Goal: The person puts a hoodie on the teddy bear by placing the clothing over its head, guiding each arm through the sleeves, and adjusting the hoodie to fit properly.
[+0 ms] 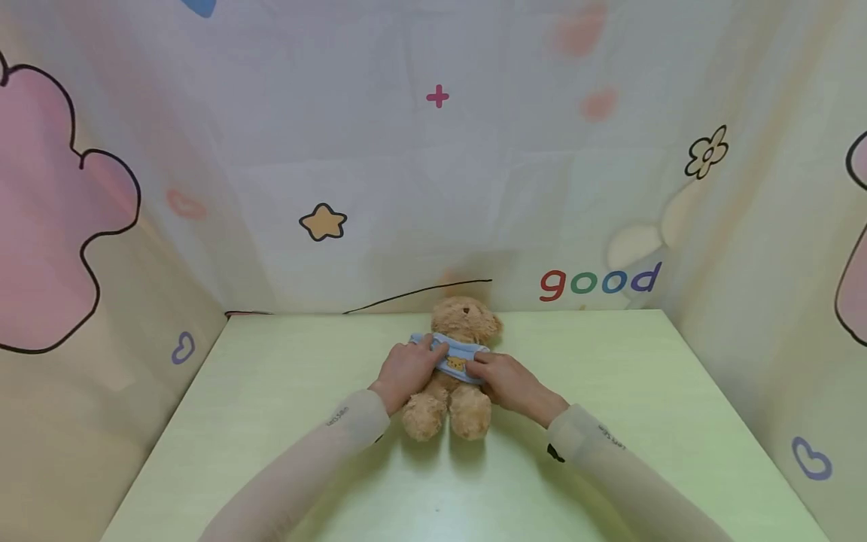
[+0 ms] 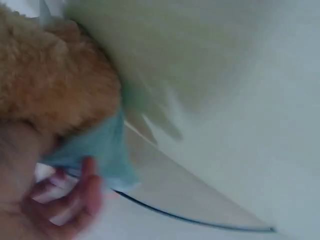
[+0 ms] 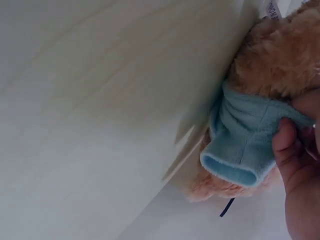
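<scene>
A light-brown teddy bear (image 1: 467,324) lies on its back on the table, head toward the back wall and feet toward me. It has a pale blue shirt (image 1: 463,351) with a yellow bear face on the front. My left hand (image 1: 406,370) is at the shirt's upper left side, its curled fingers holding the cloth; they look blurred in the left wrist view. On the other side, my right hand (image 1: 508,380) pinches the shirt near its lower edge between thumb and fingers. In the right wrist view a hollow sleeve (image 3: 232,167) hangs open, with no paw showing through it.
The pale green table (image 1: 271,421) reaches back to a cloth wall (image 1: 379,165) printed with a star, a flower and the word "good". Similar printed cloth (image 1: 47,421) stands along the left and right sides. A white tag (image 3: 272,10) sticks out beside the bear.
</scene>
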{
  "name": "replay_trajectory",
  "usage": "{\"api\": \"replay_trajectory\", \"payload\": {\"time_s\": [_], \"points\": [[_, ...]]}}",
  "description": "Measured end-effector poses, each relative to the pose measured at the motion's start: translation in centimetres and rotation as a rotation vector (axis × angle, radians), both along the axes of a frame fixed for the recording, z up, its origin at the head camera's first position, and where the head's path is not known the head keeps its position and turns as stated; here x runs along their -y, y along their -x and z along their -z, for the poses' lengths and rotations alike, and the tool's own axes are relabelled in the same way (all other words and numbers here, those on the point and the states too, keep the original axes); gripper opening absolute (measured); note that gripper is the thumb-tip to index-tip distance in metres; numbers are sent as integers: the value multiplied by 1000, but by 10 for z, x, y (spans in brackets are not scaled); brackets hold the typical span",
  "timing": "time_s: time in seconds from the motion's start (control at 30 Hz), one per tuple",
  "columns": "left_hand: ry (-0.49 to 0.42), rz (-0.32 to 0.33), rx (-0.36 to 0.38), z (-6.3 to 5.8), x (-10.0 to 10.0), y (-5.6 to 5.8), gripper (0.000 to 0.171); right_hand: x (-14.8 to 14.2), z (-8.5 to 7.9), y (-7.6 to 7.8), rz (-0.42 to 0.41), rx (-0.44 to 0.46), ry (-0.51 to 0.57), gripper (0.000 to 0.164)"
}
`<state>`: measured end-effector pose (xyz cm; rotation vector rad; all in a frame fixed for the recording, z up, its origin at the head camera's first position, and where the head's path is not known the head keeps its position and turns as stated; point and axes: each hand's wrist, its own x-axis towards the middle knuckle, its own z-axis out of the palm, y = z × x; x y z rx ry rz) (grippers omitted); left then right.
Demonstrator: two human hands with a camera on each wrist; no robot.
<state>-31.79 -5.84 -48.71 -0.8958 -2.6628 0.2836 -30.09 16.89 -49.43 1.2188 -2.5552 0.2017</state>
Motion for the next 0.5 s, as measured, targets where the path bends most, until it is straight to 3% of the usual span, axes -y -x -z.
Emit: {"api": "replay_trajectory", "payload": {"time_s": [0.1, 0.17, 0.4, 0.5], "points": [[83, 66, -64, 1, -3, -1, 20, -5, 4, 1, -26, 17, -7, 21], [80, 81, -95, 3, -7, 0, 18, -7, 6, 1, -38, 31, -4, 23], [-41, -17, -65, 8, -12, 8, 13, -6, 1, 5, -79, 3, -17, 23], [-69, 4, -24, 7, -8, 10, 12, -5, 0, 7, -56, -1, -21, 24]]}}
